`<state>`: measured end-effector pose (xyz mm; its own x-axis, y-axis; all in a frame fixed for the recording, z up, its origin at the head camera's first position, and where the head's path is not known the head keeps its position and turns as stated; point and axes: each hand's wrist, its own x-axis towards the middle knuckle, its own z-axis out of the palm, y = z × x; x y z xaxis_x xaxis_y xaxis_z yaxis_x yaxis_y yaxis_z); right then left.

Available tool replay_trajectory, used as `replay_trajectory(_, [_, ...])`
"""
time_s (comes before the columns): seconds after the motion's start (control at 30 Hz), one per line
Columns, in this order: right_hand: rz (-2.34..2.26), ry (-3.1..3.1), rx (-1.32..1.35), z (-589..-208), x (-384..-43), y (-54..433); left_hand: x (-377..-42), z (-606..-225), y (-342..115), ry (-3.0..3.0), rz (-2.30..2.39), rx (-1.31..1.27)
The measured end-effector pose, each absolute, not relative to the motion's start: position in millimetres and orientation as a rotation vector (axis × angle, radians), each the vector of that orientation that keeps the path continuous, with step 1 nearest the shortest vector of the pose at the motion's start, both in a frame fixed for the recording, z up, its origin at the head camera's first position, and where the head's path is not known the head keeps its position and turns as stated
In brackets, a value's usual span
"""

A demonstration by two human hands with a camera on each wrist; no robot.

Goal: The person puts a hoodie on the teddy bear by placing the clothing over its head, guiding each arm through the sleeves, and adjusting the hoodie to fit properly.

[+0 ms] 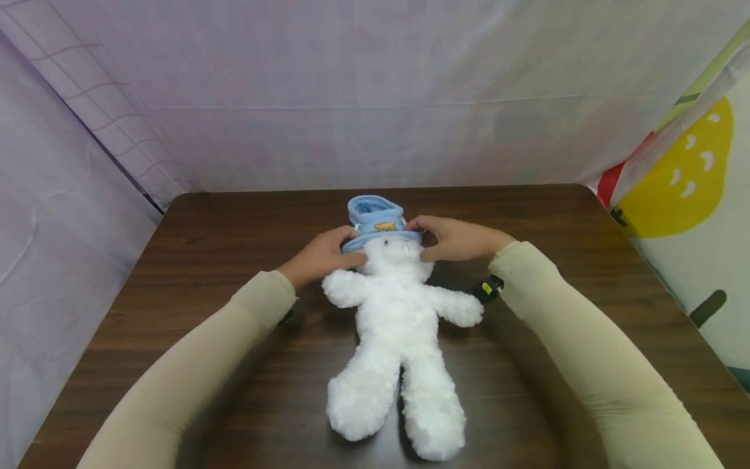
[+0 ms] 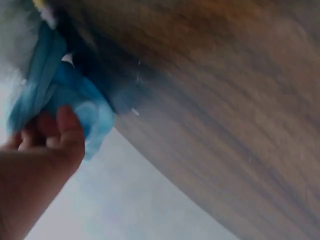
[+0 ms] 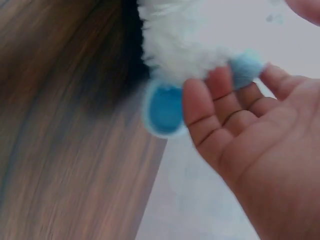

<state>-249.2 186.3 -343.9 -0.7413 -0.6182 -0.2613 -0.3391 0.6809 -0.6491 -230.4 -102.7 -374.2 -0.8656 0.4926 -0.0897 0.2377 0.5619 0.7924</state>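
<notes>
Pale cloth (image 1: 375, 137) fills the backdrop, and the dark wooden table (image 1: 252, 228) spreads out before you. There's the white plush toy (image 1: 398, 319), lying face up in the middle, feet pointing your way, arms out to either side! Your cream sleeves (image 1: 205, 365) flank it left and right. Up at its head, near the far edge, sits the light blue hat (image 1: 366, 229), brim across the forehead, a hollow showing at the far end. Your left hand (image 1: 325, 255) has the brim's left side, fingers curled, gripping the fabric. Your right hand (image 1: 459, 238) matches it opposite, fingertips clamped on the hat, thumb by the toy's cheek. And there, on the hat's front, a little yellowish emblem (image 1: 385, 227)!
</notes>
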Motion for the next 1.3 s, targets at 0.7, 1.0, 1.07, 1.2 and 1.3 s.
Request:
replay_trajectory(0.7, [-0.788, 2.697, -0.672, -378, -244, 192, -225, -382, -88, 2.556, 1.16, 0.558])
replay_trajectory(1.0, [-0.662, 2.542, -0.679, -378, -244, 204, -223, -383, -96, 2.508, 1.123, 0.549])
replay_trajectory(1.07, [-0.654, 2.469, -0.694, -374, -244, 207, -223, -382, -96, 2.5, 1.108, 0.56])
replay_trajectory(1.2, [-0.666, 2.445, -0.84, -377, -247, 209, -223, -382, -95, 2.485, 1.115, 0.561])
replay_trajectory(1.3, [-0.638, 2.575, -0.987, -385, -250, 207, -223, -383, -94, 2.495, 1.13, 0.556])
